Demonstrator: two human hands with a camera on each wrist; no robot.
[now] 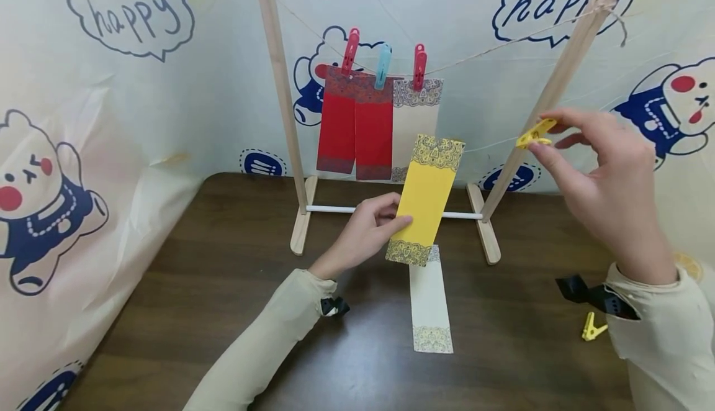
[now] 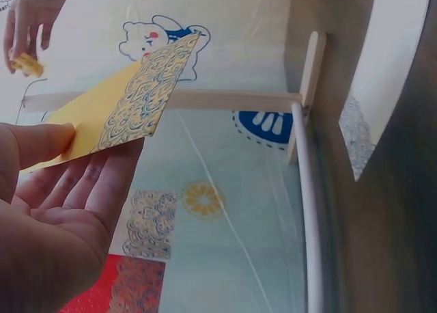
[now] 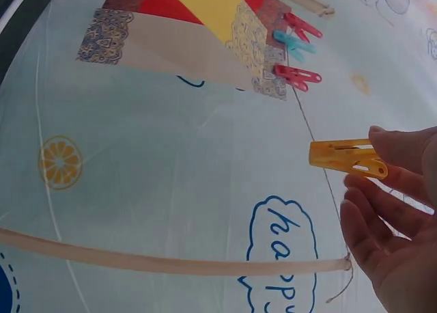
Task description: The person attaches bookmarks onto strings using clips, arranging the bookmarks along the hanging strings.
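Note:
My left hand [image 1: 365,231] pinches a yellow card [image 1: 427,197] with patterned ends near its lower left edge, thumb on the front and fingers behind. The card is held up, slightly tilted, in front of the rack. Between thumb and fingers, my right hand [image 1: 609,175] pinches a yellow clothespin [image 1: 537,133] beside the right post. From the string [image 1: 503,45] hang two red cards [image 1: 373,131] and a cream card [image 1: 414,122], fixed with two red clothespins [image 1: 350,51] and a light blue clothespin [image 1: 383,66]. The yellow card partly overlaps the cream one in the head view.
A wooden rack with a left post [image 1: 282,88], a right post [image 1: 550,97] and a white crossbar [image 1: 335,209] stands on the dark table [image 1: 223,311]. A white card [image 1: 429,299] lies below the yellow card. Another yellow clothespin [image 1: 592,327] lies by the right sleeve.

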